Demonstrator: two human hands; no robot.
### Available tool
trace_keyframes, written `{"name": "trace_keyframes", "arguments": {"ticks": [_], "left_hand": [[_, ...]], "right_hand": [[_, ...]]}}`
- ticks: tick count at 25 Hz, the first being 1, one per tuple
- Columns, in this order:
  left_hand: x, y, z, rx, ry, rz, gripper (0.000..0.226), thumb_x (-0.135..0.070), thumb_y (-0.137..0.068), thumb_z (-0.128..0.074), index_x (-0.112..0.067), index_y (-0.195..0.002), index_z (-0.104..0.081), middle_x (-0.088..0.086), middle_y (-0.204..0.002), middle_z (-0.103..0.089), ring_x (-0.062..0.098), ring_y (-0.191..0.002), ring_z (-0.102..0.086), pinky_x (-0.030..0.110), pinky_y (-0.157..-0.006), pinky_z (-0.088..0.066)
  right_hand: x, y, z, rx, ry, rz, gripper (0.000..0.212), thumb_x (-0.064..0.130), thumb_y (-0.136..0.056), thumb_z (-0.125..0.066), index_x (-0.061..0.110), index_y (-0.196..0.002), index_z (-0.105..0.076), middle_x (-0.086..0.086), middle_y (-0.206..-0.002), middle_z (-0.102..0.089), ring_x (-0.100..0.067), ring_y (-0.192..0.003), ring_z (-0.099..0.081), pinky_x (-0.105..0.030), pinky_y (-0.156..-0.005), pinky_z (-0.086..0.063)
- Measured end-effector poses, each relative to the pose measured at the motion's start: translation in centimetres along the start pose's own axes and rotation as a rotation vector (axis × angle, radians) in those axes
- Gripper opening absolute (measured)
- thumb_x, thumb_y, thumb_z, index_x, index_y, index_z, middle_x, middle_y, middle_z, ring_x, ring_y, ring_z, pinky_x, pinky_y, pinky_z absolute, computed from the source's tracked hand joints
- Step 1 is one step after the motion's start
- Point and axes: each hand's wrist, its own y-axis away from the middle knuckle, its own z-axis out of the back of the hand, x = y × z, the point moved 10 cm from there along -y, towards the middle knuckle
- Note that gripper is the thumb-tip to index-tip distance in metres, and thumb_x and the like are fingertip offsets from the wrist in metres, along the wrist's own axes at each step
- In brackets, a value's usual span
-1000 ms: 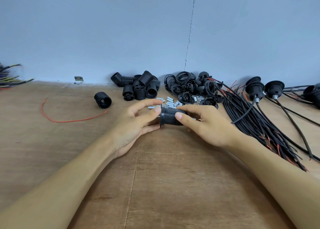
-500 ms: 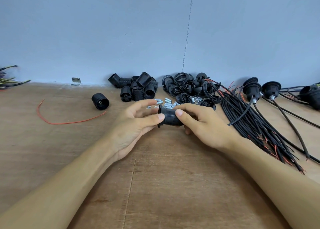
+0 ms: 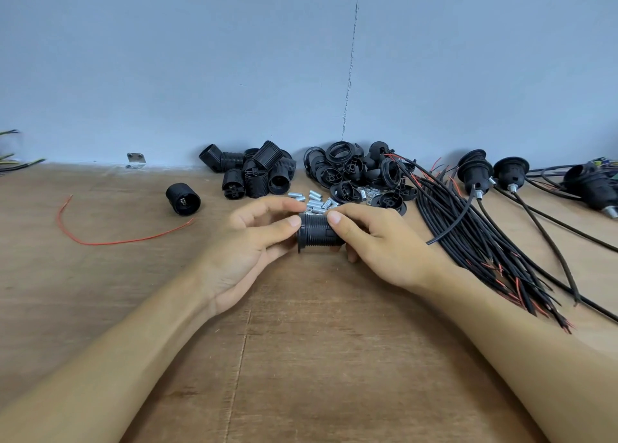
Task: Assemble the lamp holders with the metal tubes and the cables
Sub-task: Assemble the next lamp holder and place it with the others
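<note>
Both hands, the left hand and the right hand, held a grip on the black threaded lamp holder just above the worktop, near the metal tubes.

No text, label, brand, number or sign could be read. The ribbed black lamp holder in the middle showed plain plastic, and the pile of lamp holders, the metal tubes and the cables bore no legible marks.
</note>
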Motion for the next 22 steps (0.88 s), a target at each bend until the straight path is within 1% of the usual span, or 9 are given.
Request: {"name": "trace_keyframes", "arguments": {"ticks": [2, 4, 7, 9, 12, 14, 17, 19, 22], "left_hand": [[0.0, -0.2, 0.4, -0.036, 0.010, -0.006, 0.049, -0.003, -0.072, -0.070, -0.001, -0.121, -0.065, 0.015, -0.128, -0.069, 0.027, -0.124, -0.064, 0.040, -0.103, -0.054], [0.1, -0.3, 0.9, -0.076, 0.047, 0.009, 0.057, -0.002, -0.069, -0.072, -0.003, -0.125, -0.065, 0.015, -0.129, -0.069, 0.024, -0.122, -0.065, 0.037, -0.101, -0.055], [0.5, -0.2, 0.4, -0.015, -0.009, 0.078, 0.051, -0.012, -0.074, -0.073, -0.003, -0.125, -0.067, 0.013, -0.125, -0.071, 0.025, -0.120, -0.067, 0.035, -0.099, -0.056], [0.8, 0.0, 0.1, 0.045, -0.111, 0.116, 0.048, -0.018, -0.077, -0.073, -0.008, -0.124, -0.069, 0.010, -0.122, -0.073, 0.025, -0.117, -0.069, 0.035, -0.095, -0.058], [0.3, 0.0, -0.1, 0.077, -0.113, 0.077, 0.050, -0.011, -0.077, -0.080, -0.010, -0.125, -0.068, 0.008, -0.124, -0.072, 0.020, -0.119, -0.067, 0.032, -0.099, -0.056], [-0.5, 0.0, -0.2, 0.075, -0.051, 0.024, 0.045, -0.013, -0.076, -0.079, -0.006, -0.120, -0.071, 0.010, -0.124, -0.072, 0.019, -0.119, -0.067, 0.028, -0.101, -0.054], [-1.4, -0.1, 0.4, 0.007, 0.024, -0.055, 0.028, -0.014, -0.075, -0.075, -0.005, -0.102, -0.077, 0.014, -0.118, -0.074, 0.021, -0.119, -0.067, 0.027, -0.101, -0.054], [-1.6, -0.2, 1.0, -0.058, 0.036, -0.088, 0.024, -0.009, -0.069, -0.075, -0.008, -0.093, -0.078, 0.016, -0.114, -0.075, 0.022, -0.117, -0.068, 0.029, -0.100, -0.054], [-1.4, -0.1, 1.0, -0.106, 0.017, -0.102, 0.033, -0.006, -0.067, -0.076, -0.005, -0.100, -0.075, 0.016, -0.114, -0.075, 0.024, -0.116, -0.069, 0.029, -0.098, -0.056]], "right_hand": [[0.1, 0.0, -0.1, 0.001, -0.021, -0.001, 0.025, 0.043, -0.103, -0.048, 0.029, -0.103, -0.069, 0.005, -0.068, -0.062, -0.016, -0.064, -0.063, -0.023, -0.064, -0.048], [0.1, 0.0, -0.1, 0.000, -0.051, -0.002, 0.024, 0.041, -0.103, -0.048, 0.028, -0.104, -0.069, 0.011, -0.065, -0.062, -0.012, -0.060, -0.061, -0.017, -0.061, -0.043], [0.1, 0.0, 0.2, -0.009, -0.098, 0.002, 0.023, 0.039, -0.104, -0.049, 0.028, -0.106, -0.069, 0.006, -0.074, -0.069, -0.016, -0.061, -0.063, -0.017, -0.062, -0.044], [0.0, 0.1, 0.3, -0.009, -0.087, -0.001, 0.023, 0.039, -0.104, -0.049, 0.028, -0.107, -0.069, 0.012, -0.067, -0.065, -0.010, -0.059, -0.061, -0.013, -0.060, -0.041], [-0.1, 0.1, 0.1, 0.005, -0.044, -0.005, 0.024, 0.041, -0.103, -0.049, 0.028, -0.107, -0.070, 0.019, -0.059, -0.060, -0.001, -0.057, -0.056, -0.010, -0.059, -0.038], [0.0, 0.1, -0.1, 0.013, -0.017, 0.008, 0.025, 0.041, -0.103, -0.050, 0.028, -0.109, -0.070, 0.024, -0.061, -0.060, 0.001, -0.059, -0.056, -0.010, -0.062, -0.039], [0.3, 0.0, -0.2, 0.001, 0.012, 0.027, 0.026, 0.040, -0.103, -0.050, 0.027, -0.111, -0.070, 0.033, -0.065, -0.060, 0.007, -0.065, -0.059, -0.009, -0.065, -0.038], [0.4, 0.0, 0.0, -0.024, -0.033, 0.026, 0.023, 0.040, -0.103, -0.050, 0.029, -0.109, -0.070, 0.027, -0.070, -0.066, 0.004, -0.062, -0.060, -0.010, -0.064, -0.040], [0.3, 0.0, 0.4, -0.047, -0.116, 0.011, 0.021, 0.040, -0.103, -0.051, 0.030, -0.107, -0.068, 0.006, -0.080, -0.072, -0.021, -0.062, -0.063, -0.019, -0.063, -0.047]]}}
